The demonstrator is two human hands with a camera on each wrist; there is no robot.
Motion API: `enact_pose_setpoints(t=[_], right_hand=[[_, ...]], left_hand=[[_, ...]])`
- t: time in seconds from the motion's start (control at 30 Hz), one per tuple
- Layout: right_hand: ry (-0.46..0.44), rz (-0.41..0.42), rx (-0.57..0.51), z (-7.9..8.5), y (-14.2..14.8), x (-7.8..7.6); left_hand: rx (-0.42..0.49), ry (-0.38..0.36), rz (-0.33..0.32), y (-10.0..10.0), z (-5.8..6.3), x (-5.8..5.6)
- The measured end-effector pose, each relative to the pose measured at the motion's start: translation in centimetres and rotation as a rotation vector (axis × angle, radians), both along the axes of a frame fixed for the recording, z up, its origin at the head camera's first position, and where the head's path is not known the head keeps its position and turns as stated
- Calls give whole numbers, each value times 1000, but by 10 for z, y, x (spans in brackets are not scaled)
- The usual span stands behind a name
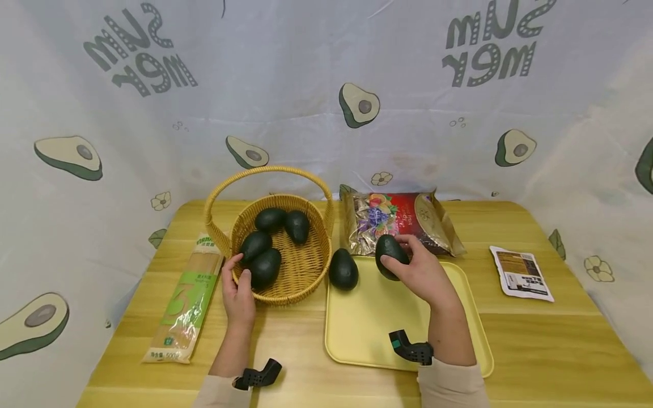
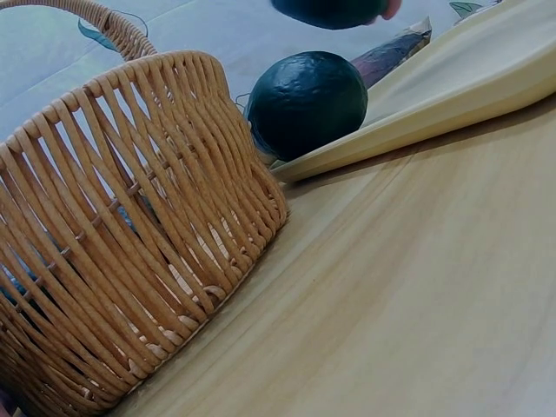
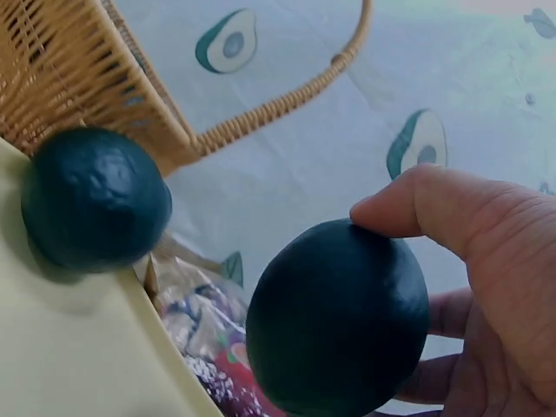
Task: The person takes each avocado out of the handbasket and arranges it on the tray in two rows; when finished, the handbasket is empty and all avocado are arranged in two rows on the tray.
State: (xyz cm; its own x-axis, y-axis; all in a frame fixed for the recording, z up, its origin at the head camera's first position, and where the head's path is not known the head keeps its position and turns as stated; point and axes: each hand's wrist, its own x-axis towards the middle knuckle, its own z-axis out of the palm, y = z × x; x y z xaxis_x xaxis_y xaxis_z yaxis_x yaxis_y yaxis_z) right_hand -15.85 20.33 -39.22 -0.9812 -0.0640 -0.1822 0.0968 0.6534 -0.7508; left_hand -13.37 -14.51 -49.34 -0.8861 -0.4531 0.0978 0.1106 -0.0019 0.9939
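My right hand (image 1: 420, 272) grips a dark green avocado (image 3: 334, 317) by its side, thumb on one face and fingers on the other. It is held above the yellow tray (image 1: 377, 334). Another avocado (image 1: 344, 270) lies at the tray's back left corner, close to the wicker basket (image 2: 130, 217). My left hand (image 1: 238, 294) holds the basket's near left rim, the thumb beside an avocado (image 1: 265, 268) inside. Several avocados lie in the basket, mostly toward its left and back. The left wrist view hides nearly all of the left hand.
A gold and red candy bag (image 1: 403, 221) lies behind the tray. A spaghetti packet (image 1: 186, 300) lies left of the basket, and a small white and brown pouch (image 1: 521, 273) at the right. The basket's tall handle (image 1: 270, 169) arches over it. A printed curtain hangs behind the table.
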Motion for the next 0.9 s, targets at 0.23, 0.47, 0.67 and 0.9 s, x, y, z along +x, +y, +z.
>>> enact_pose_setpoints(t=[0.23, 0.47, 0.67, 0.9], right_hand=[[-64, -11, 39, -7, 15, -3], [-159, 69, 53, -21, 22, -4], [-217, 61, 71, -26, 22, -5], [-162, 15, 141, -24, 22, -7]], left_hand=[[2, -4, 10, 0, 0, 1], [2, -1, 10, 2, 0, 1], [-6, -8, 7, 2, -1, 1], [-12, 2, 11, 2, 1, 1]])
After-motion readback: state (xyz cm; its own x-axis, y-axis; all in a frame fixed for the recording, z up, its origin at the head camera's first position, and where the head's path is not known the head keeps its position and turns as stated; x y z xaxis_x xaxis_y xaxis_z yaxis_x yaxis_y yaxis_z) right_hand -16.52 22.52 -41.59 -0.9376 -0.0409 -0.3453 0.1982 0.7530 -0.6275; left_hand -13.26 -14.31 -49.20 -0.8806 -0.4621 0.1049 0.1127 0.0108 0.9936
